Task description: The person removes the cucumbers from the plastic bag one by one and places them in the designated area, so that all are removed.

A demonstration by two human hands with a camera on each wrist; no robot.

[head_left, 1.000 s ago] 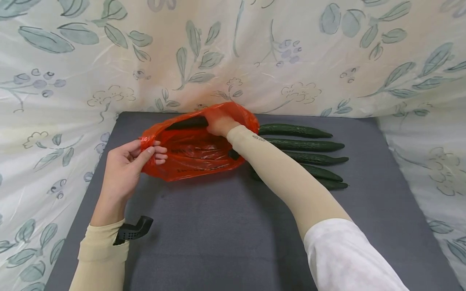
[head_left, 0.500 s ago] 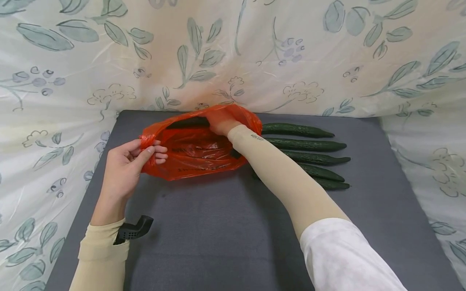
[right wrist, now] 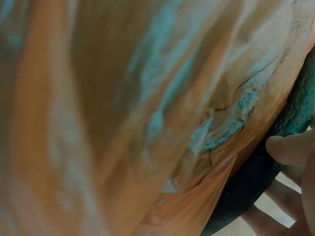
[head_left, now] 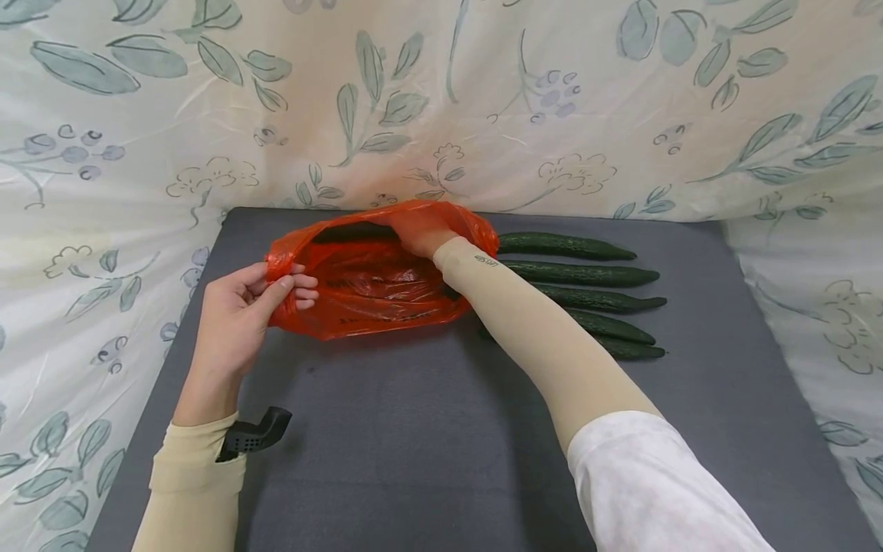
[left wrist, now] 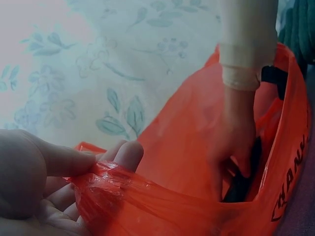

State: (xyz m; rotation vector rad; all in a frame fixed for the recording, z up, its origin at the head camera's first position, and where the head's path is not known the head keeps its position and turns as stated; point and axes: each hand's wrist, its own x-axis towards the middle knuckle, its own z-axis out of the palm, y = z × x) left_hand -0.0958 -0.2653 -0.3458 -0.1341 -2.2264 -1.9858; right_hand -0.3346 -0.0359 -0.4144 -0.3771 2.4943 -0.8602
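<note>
An orange-red plastic bag (head_left: 372, 295) lies open on a grey mat (head_left: 414, 429). My left hand (head_left: 293, 287) pinches the bag's rim at its left end between thumb and fingers (left wrist: 125, 155). My right hand (head_left: 414, 234) is inside the bag at its far side, seen through the film. There it grips a dark green cucumber (left wrist: 243, 182), whose end shows as a dark strip (head_left: 352, 230) at the bag's mouth. In the right wrist view the fingers (right wrist: 290, 147) curl round the cucumber (right wrist: 275, 142) against the orange film (right wrist: 123, 118).
Several more cucumbers (head_left: 579, 274) lie side by side on the mat, just right of the bag and partly under my right forearm (head_left: 538, 337). Floral cloth (head_left: 483, 100) walls in the mat at the back and on both sides.
</note>
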